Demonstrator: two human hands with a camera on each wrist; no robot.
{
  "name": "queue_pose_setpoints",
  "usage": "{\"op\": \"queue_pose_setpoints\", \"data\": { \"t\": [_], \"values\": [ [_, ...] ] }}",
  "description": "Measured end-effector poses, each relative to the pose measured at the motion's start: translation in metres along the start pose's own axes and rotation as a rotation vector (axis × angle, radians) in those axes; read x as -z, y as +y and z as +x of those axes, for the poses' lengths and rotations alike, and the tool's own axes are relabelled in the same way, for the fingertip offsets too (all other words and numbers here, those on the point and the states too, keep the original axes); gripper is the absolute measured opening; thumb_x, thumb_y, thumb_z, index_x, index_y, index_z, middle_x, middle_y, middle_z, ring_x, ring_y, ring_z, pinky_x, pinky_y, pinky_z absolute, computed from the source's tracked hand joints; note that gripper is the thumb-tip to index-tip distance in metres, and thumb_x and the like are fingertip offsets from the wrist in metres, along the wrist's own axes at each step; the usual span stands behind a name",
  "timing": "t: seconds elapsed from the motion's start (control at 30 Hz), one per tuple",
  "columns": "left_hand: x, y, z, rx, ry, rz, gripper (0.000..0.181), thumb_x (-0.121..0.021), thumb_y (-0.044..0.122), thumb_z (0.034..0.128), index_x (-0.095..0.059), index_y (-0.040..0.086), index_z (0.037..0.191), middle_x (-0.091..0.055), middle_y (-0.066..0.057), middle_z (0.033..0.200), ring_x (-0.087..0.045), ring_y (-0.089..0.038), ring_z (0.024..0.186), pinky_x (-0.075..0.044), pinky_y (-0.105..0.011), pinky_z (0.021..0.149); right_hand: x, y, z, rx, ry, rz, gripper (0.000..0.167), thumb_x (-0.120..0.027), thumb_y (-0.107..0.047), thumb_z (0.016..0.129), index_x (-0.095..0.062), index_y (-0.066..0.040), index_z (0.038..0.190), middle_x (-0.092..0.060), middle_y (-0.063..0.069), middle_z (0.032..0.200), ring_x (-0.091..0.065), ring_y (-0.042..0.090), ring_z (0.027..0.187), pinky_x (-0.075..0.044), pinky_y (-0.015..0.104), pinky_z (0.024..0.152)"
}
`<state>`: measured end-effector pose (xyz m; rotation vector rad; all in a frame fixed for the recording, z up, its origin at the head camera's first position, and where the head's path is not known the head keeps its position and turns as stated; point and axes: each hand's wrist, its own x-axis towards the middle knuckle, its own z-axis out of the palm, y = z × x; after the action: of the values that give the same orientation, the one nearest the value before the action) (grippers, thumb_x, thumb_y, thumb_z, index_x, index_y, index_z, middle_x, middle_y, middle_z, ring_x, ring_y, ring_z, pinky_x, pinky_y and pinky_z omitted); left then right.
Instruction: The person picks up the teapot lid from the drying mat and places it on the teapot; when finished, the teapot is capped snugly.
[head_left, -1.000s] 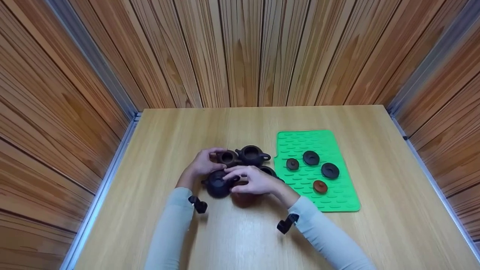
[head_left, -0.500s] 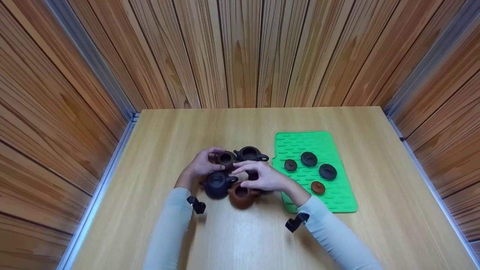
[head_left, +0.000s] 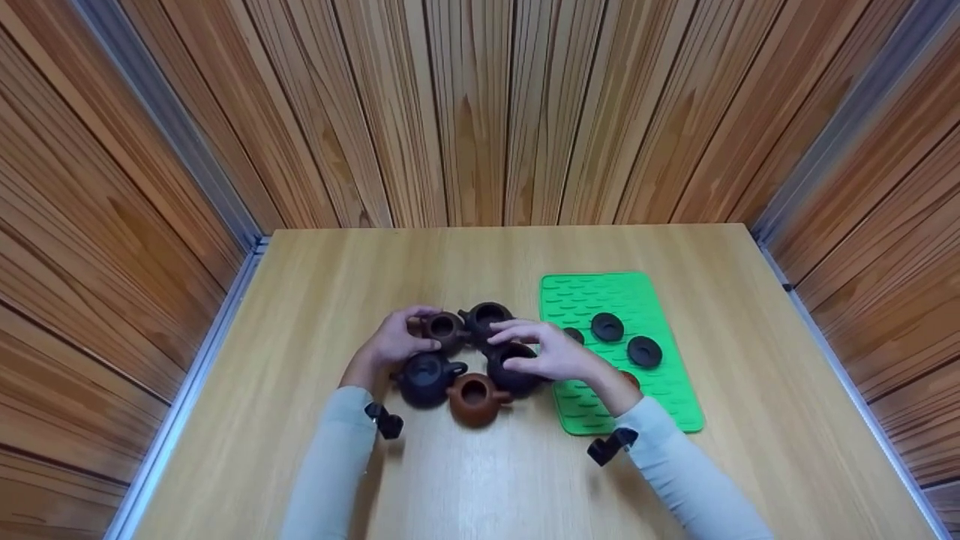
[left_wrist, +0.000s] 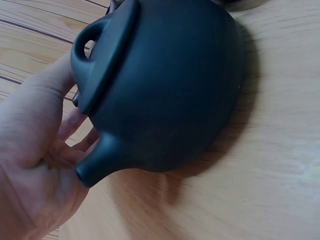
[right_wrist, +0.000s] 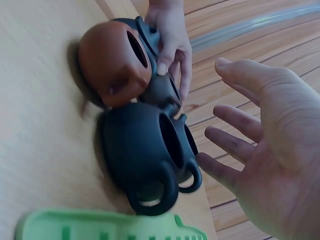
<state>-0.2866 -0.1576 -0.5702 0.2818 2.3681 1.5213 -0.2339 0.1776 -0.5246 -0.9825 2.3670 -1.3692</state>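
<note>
In the head view, my left hand [head_left: 391, 341] grips a small brown lidless teapot [head_left: 448, 343] from its left side, thumb in front. Nearer stands a black teapot [head_left: 424, 388] with its lid on; in the left wrist view it hides part of that hand. My right hand [head_left: 556, 352] hovers with loosely bent fingers over a dark lidless teapot [right_wrist: 135, 145], holding nothing. A reddish-brown lidless teapot [head_left: 474, 414] stands at the front. Behind is another black lidless teapot [head_left: 475, 324]. The teapots form a close ring.
Right of the teapots, a green mat [head_left: 592, 285] carries two black lids [head_left: 607, 327], a brown lid [head_left: 574, 335] and a reddish lid [head_left: 631, 379], the last two partly covered by my right hand and wrist. Wood-panelled walls [head_left: 480, 112] enclose the table [head_left: 337, 285].
My right hand has moved right, off the reddish-brown teapot and over the dark one, partly covering two lids. My left hand stays on the small brown teapot. The head view has shifted slightly.
</note>
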Motion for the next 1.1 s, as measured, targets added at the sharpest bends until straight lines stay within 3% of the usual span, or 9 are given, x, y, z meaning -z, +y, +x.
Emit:
{"op": "queue_pose_setpoints", "data": {
  "t": [0.2, 0.33, 0.53, 0.7, 0.9, 1.1],
  "values": [
    [-0.001, -0.001, -0.001, -0.016, -0.008, -0.015, 0.060, -0.082, -0.003, 0.0971, -0.065, 0.005, 0.154, -0.071, -0.024, 0.150, -0.068, -0.038, 0.137, -0.053, -0.042, 0.117, 0.010, 0.011, -0.009, -0.013, 0.046, -0.015, 0.039, -0.080, -0.012, 0.104, -0.075, 0.000, 0.140, -0.062, 0.029, 0.162, -0.057, 0.052, 0.153, -0.052, 0.073, 0.117],
    [-0.001, 0.001, -0.001, -0.017, -0.007, -0.024, 0.060, -0.082, -0.004, 0.0968, -0.065, 0.004, 0.154, -0.070, -0.024, 0.149, -0.068, -0.039, 0.137, -0.054, -0.037, 0.112, 0.019, 0.014, -0.016, -0.040, 0.059, -0.009, 0.040, -0.080, -0.010, 0.104, -0.075, -0.002, 0.142, -0.062, 0.026, 0.164, -0.056, 0.050, 0.155, -0.050, 0.075, 0.118],
    [-0.002, 0.001, 0.000, -0.025, -0.012, -0.021, 0.060, -0.082, -0.004, 0.0966, -0.065, 0.002, 0.153, -0.070, -0.025, 0.149, -0.069, -0.039, 0.135, -0.054, -0.036, 0.111, 0.032, 0.022, -0.028, -0.068, 0.086, -0.061, 0.039, -0.080, -0.008, 0.103, -0.077, -0.009, 0.142, -0.062, 0.023, 0.165, -0.051, 0.048, 0.160, -0.046, 0.065, 0.127],
    [0.000, 0.000, 0.000, -0.015, -0.010, -0.014, 0.060, -0.082, -0.002, 0.0971, -0.065, 0.006, 0.154, -0.069, -0.022, 0.152, -0.067, -0.039, 0.138, -0.053, -0.045, 0.118, 0.042, 0.030, -0.037, -0.076, 0.141, -0.095, 0.040, -0.082, -0.007, 0.102, -0.077, -0.006, 0.141, -0.064, 0.023, 0.163, -0.053, 0.047, 0.159, -0.047, 0.054, 0.129],
    [0.001, 0.001, -0.001, -0.015, -0.005, -0.015, 0.060, -0.081, -0.002, 0.0970, -0.065, 0.005, 0.154, -0.069, -0.023, 0.152, -0.067, -0.040, 0.139, -0.051, -0.050, 0.122, 0.050, 0.041, -0.045, -0.089, 0.182, -0.025, 0.039, -0.080, 0.000, 0.101, -0.077, -0.002, 0.140, -0.060, 0.031, 0.163, -0.054, 0.052, 0.156, -0.053, 0.071, 0.117],
    [0.000, 0.002, -0.002, -0.006, 0.004, -0.019, 0.059, -0.082, -0.003, 0.0969, -0.065, 0.005, 0.153, -0.070, -0.023, 0.151, -0.067, -0.040, 0.139, -0.051, -0.048, 0.121, 0.051, 0.050, -0.053, -0.134, 0.222, -0.008, 0.041, -0.078, -0.001, 0.103, -0.074, 0.000, 0.144, -0.057, 0.033, 0.165, -0.052, 0.053, 0.158, -0.049, 0.072, 0.120]
  ]
}}
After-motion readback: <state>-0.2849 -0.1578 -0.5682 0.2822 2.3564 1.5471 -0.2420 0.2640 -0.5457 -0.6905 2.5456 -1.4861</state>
